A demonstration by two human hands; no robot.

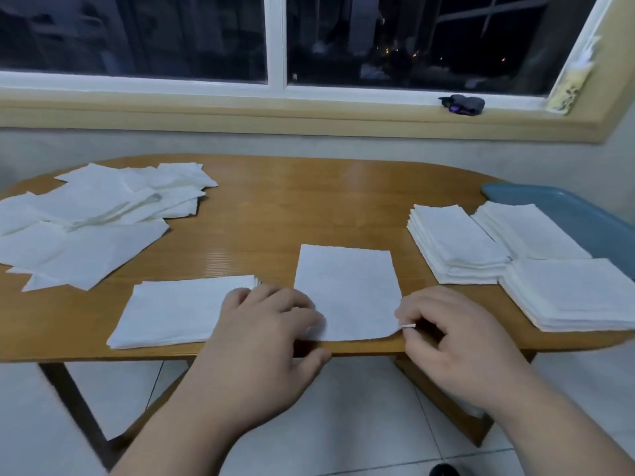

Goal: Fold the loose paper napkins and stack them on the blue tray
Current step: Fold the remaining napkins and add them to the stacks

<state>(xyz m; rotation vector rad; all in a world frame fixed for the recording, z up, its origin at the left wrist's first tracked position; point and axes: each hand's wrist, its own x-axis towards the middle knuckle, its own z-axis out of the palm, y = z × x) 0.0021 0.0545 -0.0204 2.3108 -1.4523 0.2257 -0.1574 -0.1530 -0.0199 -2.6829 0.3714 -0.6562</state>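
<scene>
napkin: flat on the table at its near edge, between both hands.
left hand: fingers lie over the napkin's near left corner; blurred, so i cannot tell if they pinch or only press.
right hand: thumb and forefinger pinch the near right corner, slightly lifted.
loose napkins: messy heap, far left.
small stack: under the left hand's edge.
folded stacks: three, right side, by the blue tray; on or beside it, unclear.

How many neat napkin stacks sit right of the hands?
3: a left stack, a far stack against the tray, a near stack. Others may lie beyond the frame's right edge.
</scene>
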